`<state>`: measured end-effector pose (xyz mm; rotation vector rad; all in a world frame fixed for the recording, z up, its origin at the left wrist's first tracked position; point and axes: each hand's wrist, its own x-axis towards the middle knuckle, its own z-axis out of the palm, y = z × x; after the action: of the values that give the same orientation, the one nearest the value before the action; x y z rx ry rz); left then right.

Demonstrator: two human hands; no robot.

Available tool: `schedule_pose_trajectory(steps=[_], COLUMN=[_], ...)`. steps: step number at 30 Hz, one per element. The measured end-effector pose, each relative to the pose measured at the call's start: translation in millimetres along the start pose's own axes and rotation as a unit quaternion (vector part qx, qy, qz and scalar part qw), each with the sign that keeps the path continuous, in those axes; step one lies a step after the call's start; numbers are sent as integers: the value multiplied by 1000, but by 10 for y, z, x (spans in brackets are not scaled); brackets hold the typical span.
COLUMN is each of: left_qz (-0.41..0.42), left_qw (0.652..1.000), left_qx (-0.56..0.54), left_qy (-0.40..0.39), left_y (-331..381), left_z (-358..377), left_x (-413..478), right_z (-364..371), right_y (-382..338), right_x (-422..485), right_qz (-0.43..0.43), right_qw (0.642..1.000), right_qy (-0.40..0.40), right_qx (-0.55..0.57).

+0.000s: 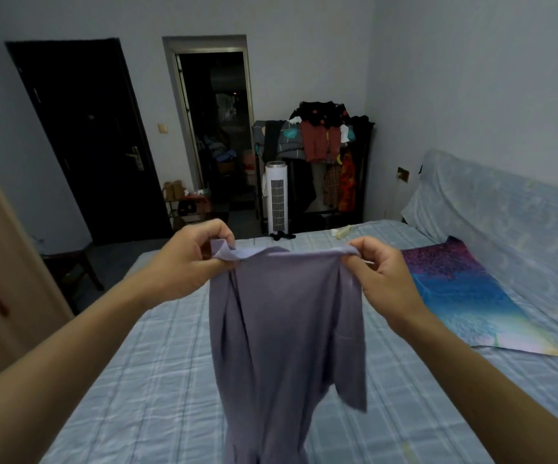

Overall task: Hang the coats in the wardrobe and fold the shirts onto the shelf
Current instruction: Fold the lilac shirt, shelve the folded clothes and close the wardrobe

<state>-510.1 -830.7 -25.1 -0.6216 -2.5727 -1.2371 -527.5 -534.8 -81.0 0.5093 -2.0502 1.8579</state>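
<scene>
Left hand [194,259] and right hand [382,272] pinching lilac shirt [287,329] top, hanging between.

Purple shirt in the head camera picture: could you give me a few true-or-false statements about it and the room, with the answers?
1. Both the left hand and the right hand pinch the top edge of the purple shirt. True.
2. The shirt lies folded flat on the bed. False: it hangs unfolded in the air above the bed.
3. A white tower fan stands beyond the bed's far end. True.
4. The clothes rack by the far wall is bare. False: garments are draped and hung all over it.
</scene>
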Motion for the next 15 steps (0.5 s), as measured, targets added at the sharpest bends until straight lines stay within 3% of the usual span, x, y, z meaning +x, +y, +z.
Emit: schedule_pose_trajectory(steps=[6,13,15], left_qz=[11,34,43], left_qw=[990,985,977], left_qx=[83,69,108], left_qy=[-113,-155,-180], left_y=[-113,-119,-89], left_z=[-35,-261,-317], left_x=[-98,-157,-161], right_z=[-17,-123,-129], right_y=[-46,37,43], right_x=[35,115,162], right_qz=[-17,12,9], right_qw=[1000,1000,999], right_qy=[-5,-24,-34], right_qx=[-23,-16,-12])
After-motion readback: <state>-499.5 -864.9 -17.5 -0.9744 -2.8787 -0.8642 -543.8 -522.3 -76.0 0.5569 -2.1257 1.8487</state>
